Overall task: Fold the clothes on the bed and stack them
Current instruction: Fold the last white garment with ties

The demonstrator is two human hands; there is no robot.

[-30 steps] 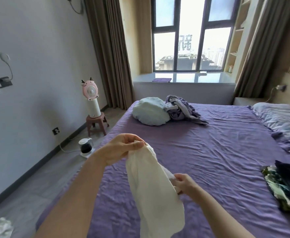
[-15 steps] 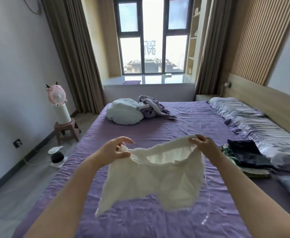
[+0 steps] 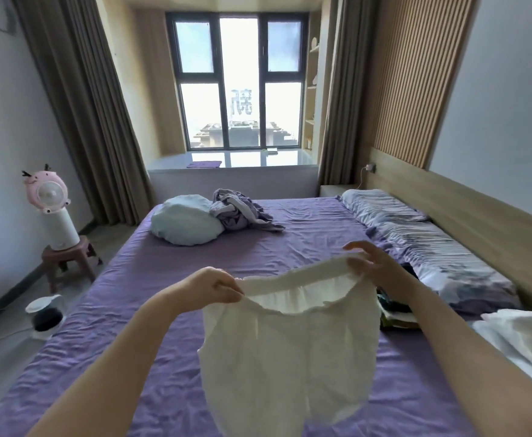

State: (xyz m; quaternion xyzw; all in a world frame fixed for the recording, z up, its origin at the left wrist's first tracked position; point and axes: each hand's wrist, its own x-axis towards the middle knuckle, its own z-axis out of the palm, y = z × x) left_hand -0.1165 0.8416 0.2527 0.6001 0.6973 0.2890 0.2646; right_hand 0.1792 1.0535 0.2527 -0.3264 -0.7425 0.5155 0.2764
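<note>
Higher now: shorts [image 3: 290,351] between hands

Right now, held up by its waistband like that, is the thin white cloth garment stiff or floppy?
Probably floppy: the thin white cloth garment sags between the left hand and right hand and hangs limp. Likely light, since fingertip pinches hold it. It looks thin; light shows through.

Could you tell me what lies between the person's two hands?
In the head view, the white garment's gathered waistband spans from the left hand to the right hand, both pinching it above the purple bed sheet.
</note>
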